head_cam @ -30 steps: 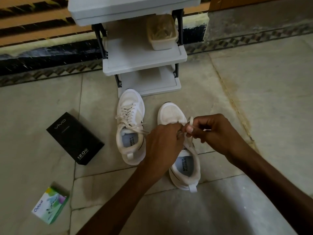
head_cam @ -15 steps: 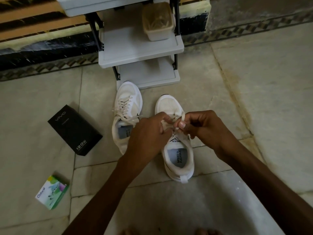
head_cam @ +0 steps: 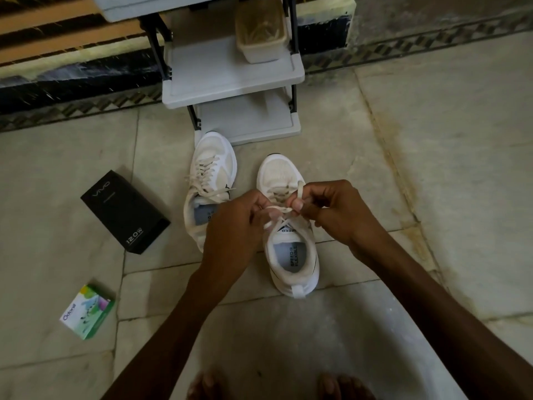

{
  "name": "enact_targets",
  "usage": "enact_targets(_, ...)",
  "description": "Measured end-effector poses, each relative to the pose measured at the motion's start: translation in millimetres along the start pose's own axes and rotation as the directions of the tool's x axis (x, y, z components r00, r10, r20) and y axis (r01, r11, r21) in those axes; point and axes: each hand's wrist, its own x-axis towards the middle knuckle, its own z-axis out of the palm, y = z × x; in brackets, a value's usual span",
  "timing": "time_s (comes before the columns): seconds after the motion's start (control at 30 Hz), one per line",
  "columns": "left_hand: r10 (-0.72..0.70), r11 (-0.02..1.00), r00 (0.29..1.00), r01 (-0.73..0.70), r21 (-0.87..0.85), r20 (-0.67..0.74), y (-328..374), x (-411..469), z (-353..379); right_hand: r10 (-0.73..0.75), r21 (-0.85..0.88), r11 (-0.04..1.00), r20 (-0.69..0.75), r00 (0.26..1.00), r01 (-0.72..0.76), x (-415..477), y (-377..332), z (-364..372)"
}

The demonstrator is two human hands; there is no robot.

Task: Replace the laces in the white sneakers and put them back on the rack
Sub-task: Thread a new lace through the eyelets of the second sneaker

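Note:
Two white sneakers stand side by side on the stone floor in front of the rack. The left sneaker (head_cam: 212,180) is laced, its lace ends loose. Over the tongue of the right sneaker (head_cam: 291,255) both my hands work a cream lace (head_cam: 277,209). My left hand (head_cam: 236,223) pinches one part of that lace with curled fingers. My right hand (head_cam: 334,209) pinches the other end, which sticks up above my thumb. The grey shoe rack (head_cam: 230,90) stands just beyond the toes.
A beige plastic tub (head_cam: 261,33) sits on the rack's middle shelf. A black phone box (head_cam: 125,212) lies left of the sneakers, and a small green-and-white box (head_cam: 88,311) lies nearer me on the left. My toes (head_cam: 207,385) show at the bottom edge.
The camera has tilted down and nearer, so the shoes sit lower in view. My hands have drawn slightly apart, with the lace now stretched between them.

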Motion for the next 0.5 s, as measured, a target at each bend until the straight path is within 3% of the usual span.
enact_targets(0.07, 0.076, 0.976, 0.992, -0.054, 0.21, -0.098, 4, -1, 0, -0.005, -0.02, 1.0, -0.004, 1.0, 0.005, -2, -1, 2)
enact_targets(0.13, 0.119, 0.949, 0.982, -0.068, 0.308, -0.149, 6, 1, -3, -0.007, -0.014, 1.0, -0.019, 1.0, 0.007, -4, -4, 3)
enact_targets(0.17, 0.097, 0.971, 0.986, -0.063, 0.232, -0.137, 5, 5, -5, -0.005, -0.009, 1.0, -0.025, 1.0, 0.005, -4, -5, 4)
enact_targets(0.2, 0.027, 0.998, 0.995, -0.022, 0.051, -0.097, 7, 7, -8, -0.006, -0.011, 1.0, -0.032, 0.999, 0.006, -5, -7, 5)
enact_targets(0.27, -0.112, 0.948, 0.993, 0.117, -0.295, 0.032, 14, 7, -15, -0.016, -0.023, 1.0, -0.045, 0.999, 0.015, -6, -10, 7)
enact_targets(0.3, -0.133, 0.921, 0.99, 0.144, -0.363, 0.055, 19, 7, -18, -0.022, -0.031, 0.999, -0.055, 0.998, 0.02, -7, -11, 8)
enact_targets(0.43, -0.203, 0.839, 0.973, 0.23, -0.494, 0.109, 33, 3, -32, -0.005, -0.042, 0.999, -0.107, 0.994, 0.0, -11, -16, 12)
enact_targets(0.5, -0.108, 0.959, 0.994, 0.11, -0.26, 0.023, 25, 5, -38, 0.012, -0.044, 0.999, -0.13, 0.991, -0.018, -13, -19, 12)
